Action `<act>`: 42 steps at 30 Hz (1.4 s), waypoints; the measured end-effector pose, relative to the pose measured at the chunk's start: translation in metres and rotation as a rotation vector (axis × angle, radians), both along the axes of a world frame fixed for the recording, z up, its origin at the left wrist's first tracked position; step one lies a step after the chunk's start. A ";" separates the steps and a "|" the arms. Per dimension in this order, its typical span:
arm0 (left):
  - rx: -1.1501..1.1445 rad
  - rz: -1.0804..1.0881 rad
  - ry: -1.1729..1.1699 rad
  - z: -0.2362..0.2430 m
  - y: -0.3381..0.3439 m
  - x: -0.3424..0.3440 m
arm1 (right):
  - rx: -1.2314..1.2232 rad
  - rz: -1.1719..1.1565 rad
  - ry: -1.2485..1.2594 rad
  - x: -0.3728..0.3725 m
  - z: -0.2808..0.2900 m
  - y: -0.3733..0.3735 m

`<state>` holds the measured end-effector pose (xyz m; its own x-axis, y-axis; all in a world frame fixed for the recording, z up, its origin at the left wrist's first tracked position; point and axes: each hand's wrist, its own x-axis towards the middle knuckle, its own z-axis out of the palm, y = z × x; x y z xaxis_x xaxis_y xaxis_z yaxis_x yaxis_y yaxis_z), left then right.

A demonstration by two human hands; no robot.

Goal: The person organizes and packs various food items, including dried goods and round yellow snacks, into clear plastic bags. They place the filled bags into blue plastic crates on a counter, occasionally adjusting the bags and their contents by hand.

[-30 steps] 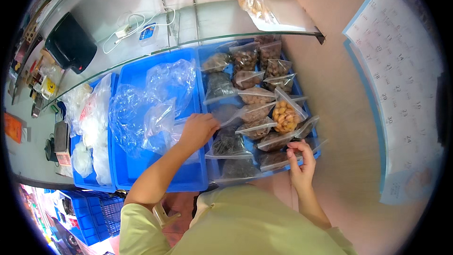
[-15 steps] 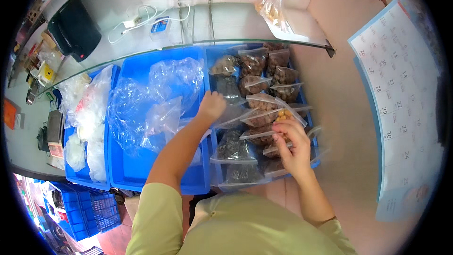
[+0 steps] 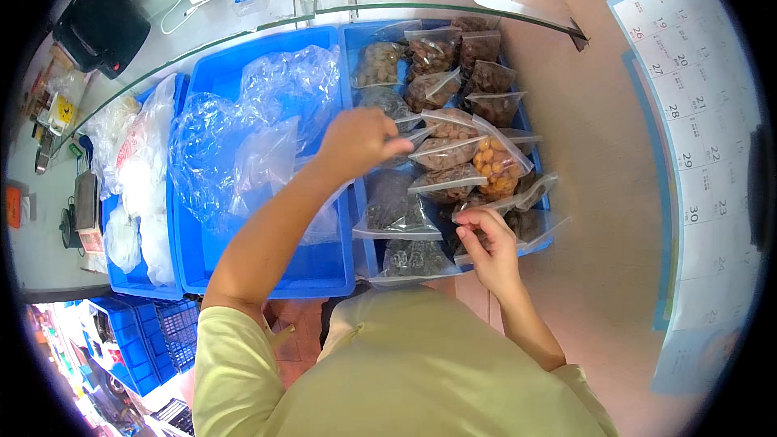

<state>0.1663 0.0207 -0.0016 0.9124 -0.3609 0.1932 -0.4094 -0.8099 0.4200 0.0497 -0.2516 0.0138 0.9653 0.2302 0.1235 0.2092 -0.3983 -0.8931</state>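
Note:
Zip bags of dark and brown dried goods stand in rows in the right blue tray [image 3: 351, 42]. My left hand [image 3: 360, 144] is over the tray's left side, fingers curled and thumb pointing right, beside a clear bag edge. What it holds, if anything, is hidden. At the tray's near right, my right hand [image 3: 492, 249] pinches the top edge of a clear zip bag [image 3: 526, 225] with dark contents. Just beyond it lies a bag of yellow-orange pieces [image 3: 495, 166]. Near the tray's front left are bags of black pieces [image 3: 394, 209].
Crumpled clear plastic bags [image 3: 206, 146] lie in the middle blue tray [image 3: 267, 277]. White plastic bags [image 3: 154, 226] fill the left tray. A glass shelf edge [image 3: 445, 8] runs behind the trays. A calendar [image 3: 696, 137] hangs at the right, and a black kettle-like appliance [image 3: 101, 24] stands far left.
My view has shifted, with the trays higher in the picture. My left hand has turned, its thumb now pointing right. My right hand has moved nearer me, uncovering the bag of yellow-orange pieces.

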 end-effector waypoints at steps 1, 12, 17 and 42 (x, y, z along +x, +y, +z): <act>0.067 -0.001 0.063 -0.001 -0.004 -0.001 | -0.007 0.028 0.015 0.003 -0.003 0.002; 0.064 0.214 0.001 -0.015 0.009 0.033 | 0.428 0.073 0.509 0.033 -0.005 0.011; -0.134 0.155 0.275 -0.004 0.002 0.024 | 0.452 0.076 0.536 0.025 -0.019 0.004; -0.157 -0.073 -0.214 0.002 -0.007 -0.071 | -0.647 0.340 -0.724 0.038 -0.031 0.008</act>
